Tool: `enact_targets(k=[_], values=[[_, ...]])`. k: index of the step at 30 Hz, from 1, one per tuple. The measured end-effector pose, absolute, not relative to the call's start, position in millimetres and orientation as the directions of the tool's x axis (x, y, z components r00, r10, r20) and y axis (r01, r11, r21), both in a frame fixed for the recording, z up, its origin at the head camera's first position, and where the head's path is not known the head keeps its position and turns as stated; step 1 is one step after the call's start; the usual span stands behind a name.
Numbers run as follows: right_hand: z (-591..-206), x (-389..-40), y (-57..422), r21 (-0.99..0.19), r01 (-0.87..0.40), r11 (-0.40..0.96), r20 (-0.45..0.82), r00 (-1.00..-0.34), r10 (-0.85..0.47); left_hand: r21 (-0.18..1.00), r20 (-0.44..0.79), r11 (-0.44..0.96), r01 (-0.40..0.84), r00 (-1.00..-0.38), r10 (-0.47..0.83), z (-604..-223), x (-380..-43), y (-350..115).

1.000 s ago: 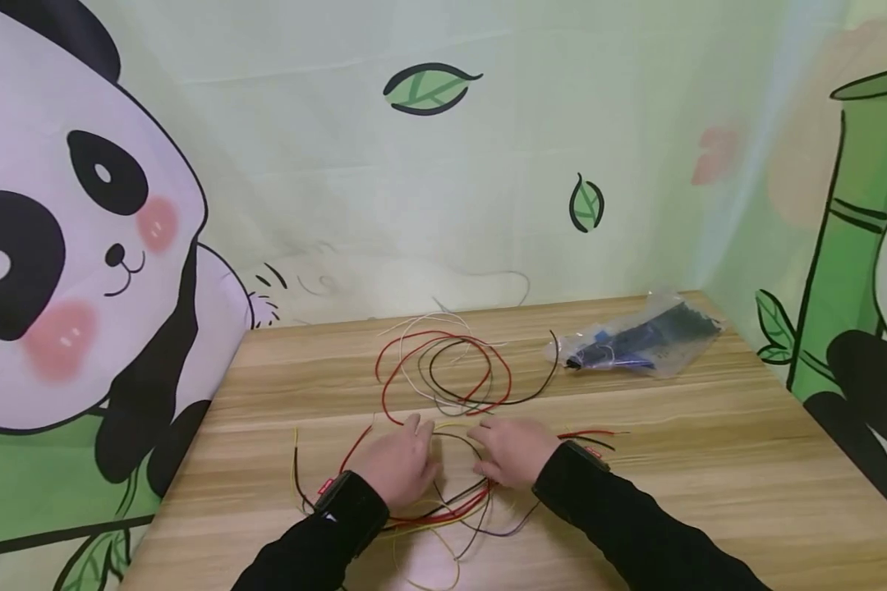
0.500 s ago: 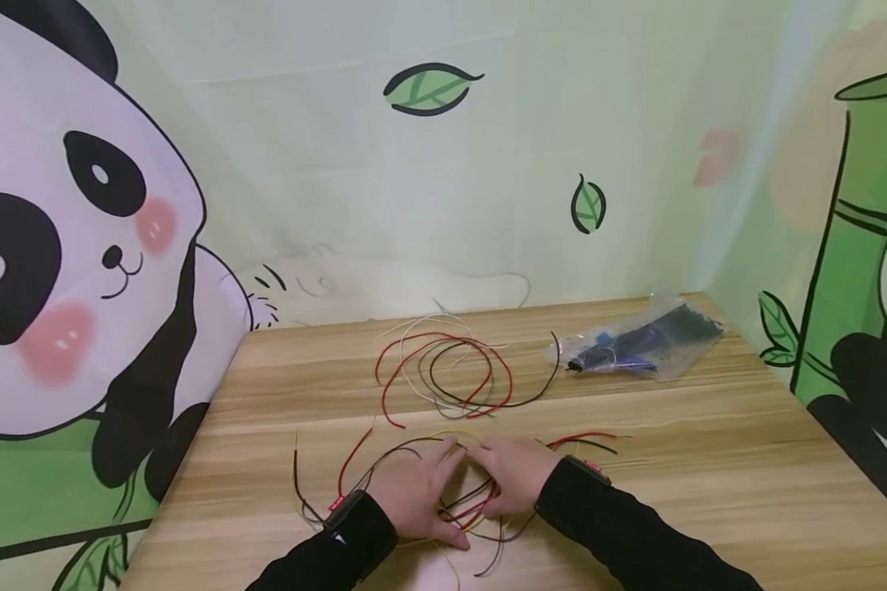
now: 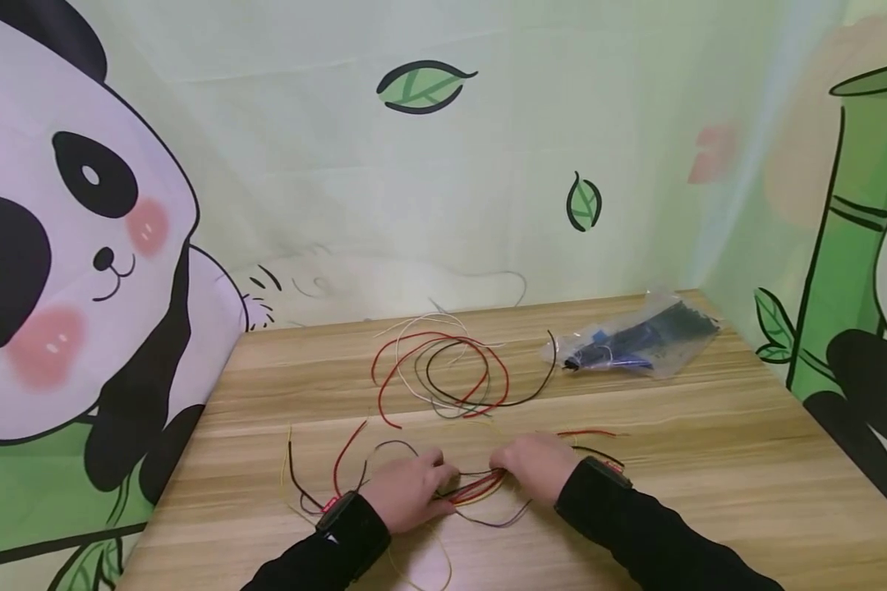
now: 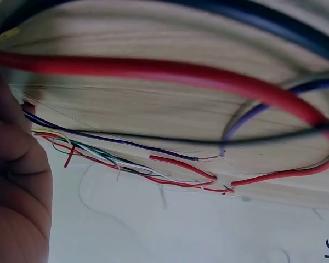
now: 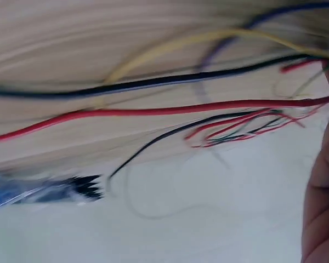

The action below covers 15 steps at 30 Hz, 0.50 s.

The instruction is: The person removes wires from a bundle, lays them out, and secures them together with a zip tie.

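A bundle of electrical wires, red, black and yellow, stretches between my two hands low over the table. My left hand grips it with thumb and fingers at the left. To the right, my right hand pinches the same bundle, thumb hidden behind the fingers. Loose ends spread past both hands: a red wire and a purple wire show in the left wrist view, a black wire and a yellow wire in the right. A purple loop and a yellow loop hang out below.
Behind the hands lies a loose coil of red, black and white wires. A clear plastic bag with dark and blue contents rests at the back right of the wooden table. A printed panda curtain stands behind.
My hands first drew together over the wires, then moved apart again. The wires between them now lie closer together in a narrower bundle, and the right hand has shifted slightly right.
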State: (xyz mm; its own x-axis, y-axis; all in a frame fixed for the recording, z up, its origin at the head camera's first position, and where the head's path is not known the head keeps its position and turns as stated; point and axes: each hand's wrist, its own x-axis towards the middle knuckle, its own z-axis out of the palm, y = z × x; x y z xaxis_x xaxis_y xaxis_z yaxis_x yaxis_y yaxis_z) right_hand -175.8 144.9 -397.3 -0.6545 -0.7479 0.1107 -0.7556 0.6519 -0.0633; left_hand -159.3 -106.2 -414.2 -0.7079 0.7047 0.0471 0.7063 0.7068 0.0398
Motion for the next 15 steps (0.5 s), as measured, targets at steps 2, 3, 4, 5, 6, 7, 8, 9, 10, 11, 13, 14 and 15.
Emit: enact_targets(k=[2,3,4,5,6,7,8,9,10,11,13,14,15], values=[[-399,-178,152,-0.022,-0.752,0.658,0.136,-0.655,-0.744,0.048,0.064,0.702,0.71,-0.704,0.707,-416,-160,-107],[-400,-179,156,-0.002,-0.751,0.661,0.151,-0.653,-0.742,0.047,0.068,0.703,0.709,-0.705,0.706,-416,-160,-107],[-400,-180,160,0.015,-0.749,0.662,0.165,-0.651,-0.74,0.047,0.071,0.704,0.709,-0.705,0.705,-416,-160,-108],[-400,-180,164,0.023,-0.747,0.665,0.175,-0.652,-0.738,0.044,0.074,0.704,0.709,-0.705,0.706,-416,-161,-108],[-400,-181,169,0.031,-0.745,0.667,0.181,-0.652,-0.736,0.043,0.074,0.704,0.709,-0.705,0.705,-415,-161,-108],[-400,-182,173,0.04,-0.741,0.671,0.186,-0.654,-0.733,0.045,0.071,0.705,0.708,-0.706,0.705,-415,-161,-109],[-400,-182,177,0.051,-0.734,0.677,0.189,-0.659,-0.728,0.043,0.068,0.705,0.708,-0.706,0.705,-415,-161,-110],[-401,-183,180,0.06,-0.727,0.684,0.189,-0.665,-0.723,0.045,0.064,0.705,0.708,-0.706,0.705,-415,-161,-110],[-401,-183,184,0.069,-0.721,0.689,0.19,-0.669,-0.719,0.047,0.061,0.704,0.709,-0.705,0.706,-415,-161,-111],[-402,-184,187,0.078,-0.715,0.695,0.191,-0.673,-0.714,0.049,0.058,0.704,0.709,-0.706,0.706,-415,-161,-112],[-405,-186,193,0.084,-0.7,0.709,0.2,-0.685,-0.7,0.055,0.052,0.704,0.708,-0.706,0.707,-414,-162,-113],[-407,-187,196,0.085,-0.69,0.719,0.204,-0.694,-0.69,0.057,0.048,0.704,0.708,-0.706,0.707,-414,-162,-113],[-408,-187,199,0.082,-0.679,0.729,0.202,-0.705,-0.679,0.057,0.047,0.703,0.709,-0.705,0.708,-414,-162,-113]])
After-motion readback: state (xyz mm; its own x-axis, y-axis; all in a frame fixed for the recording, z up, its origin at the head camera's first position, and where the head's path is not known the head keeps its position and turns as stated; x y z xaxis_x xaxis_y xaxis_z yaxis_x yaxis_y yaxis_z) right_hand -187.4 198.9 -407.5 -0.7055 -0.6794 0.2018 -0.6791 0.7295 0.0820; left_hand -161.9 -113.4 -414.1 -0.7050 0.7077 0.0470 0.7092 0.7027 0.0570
